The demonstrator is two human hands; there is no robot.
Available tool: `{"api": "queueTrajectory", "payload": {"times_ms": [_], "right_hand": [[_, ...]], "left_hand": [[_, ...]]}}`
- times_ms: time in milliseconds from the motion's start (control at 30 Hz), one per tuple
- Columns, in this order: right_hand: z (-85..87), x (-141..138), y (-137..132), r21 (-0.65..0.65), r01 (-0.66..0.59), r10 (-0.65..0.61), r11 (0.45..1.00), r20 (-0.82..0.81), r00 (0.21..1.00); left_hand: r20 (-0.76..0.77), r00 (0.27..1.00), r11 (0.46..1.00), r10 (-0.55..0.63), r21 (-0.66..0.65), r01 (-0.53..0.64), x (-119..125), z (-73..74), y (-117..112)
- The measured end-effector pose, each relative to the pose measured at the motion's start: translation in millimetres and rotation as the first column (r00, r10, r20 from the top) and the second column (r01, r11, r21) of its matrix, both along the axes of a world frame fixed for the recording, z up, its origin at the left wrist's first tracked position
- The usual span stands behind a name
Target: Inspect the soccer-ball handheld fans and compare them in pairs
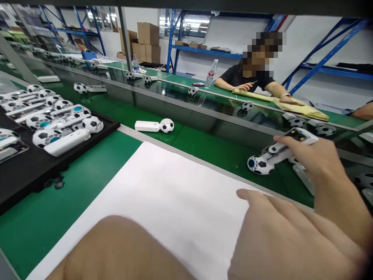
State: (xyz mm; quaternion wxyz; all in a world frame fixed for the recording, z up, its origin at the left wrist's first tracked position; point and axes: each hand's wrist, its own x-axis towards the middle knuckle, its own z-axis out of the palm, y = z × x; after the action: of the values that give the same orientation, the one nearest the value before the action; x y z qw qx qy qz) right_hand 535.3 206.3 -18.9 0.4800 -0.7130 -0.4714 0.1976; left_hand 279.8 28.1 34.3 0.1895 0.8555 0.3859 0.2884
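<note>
The table [43,217] carries a white sheet [163,198], a clean base under our left hand [285,237], whose grip we cannot tell. Beyond it, on the belt [221,151], our right hand [311,159] clasps a fan [262,164] by the handle, leaving its ball head free.

My bench [43,233] wears a matt green covering; the white paper sheet [163,194] along its near edge looks smooth and matt. The football gadget [262,163] is glossy plastic, the black tray [26,175] dull, the dark strip [175,93] beyond mirror-glossy.
</note>
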Motion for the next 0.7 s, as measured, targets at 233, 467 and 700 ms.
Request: {"api": "queueTrajectory", "payload": {"times_ms": [233, 467, 700], "right_hand": [[40.8, -6.5, -22.9, -0.035, 0.026, -0.011, 0.999, 0.371, 0.928], [67.2, -7.6, -47.5, 0.469, 0.016, 0.288, 0.883, -0.568, 0.771], [83.9, -43.7, -58.6, 0.347, -0.262, 0.431, 0.901, -0.794, 0.429]], "left_hand": [[-0.261, 0.944, 0.938, 0.200, -0.228, -0.262, -46.5, 1.3, 110.8], [-0.133, 0.821, 0.762, 0.555, -0.315, -0.566, -146.2, -59.0, 209.3], [0.234, 0.779, 0.706, 0.582, -0.621, -0.341, -129.8, -49.6, 232.9]]}}
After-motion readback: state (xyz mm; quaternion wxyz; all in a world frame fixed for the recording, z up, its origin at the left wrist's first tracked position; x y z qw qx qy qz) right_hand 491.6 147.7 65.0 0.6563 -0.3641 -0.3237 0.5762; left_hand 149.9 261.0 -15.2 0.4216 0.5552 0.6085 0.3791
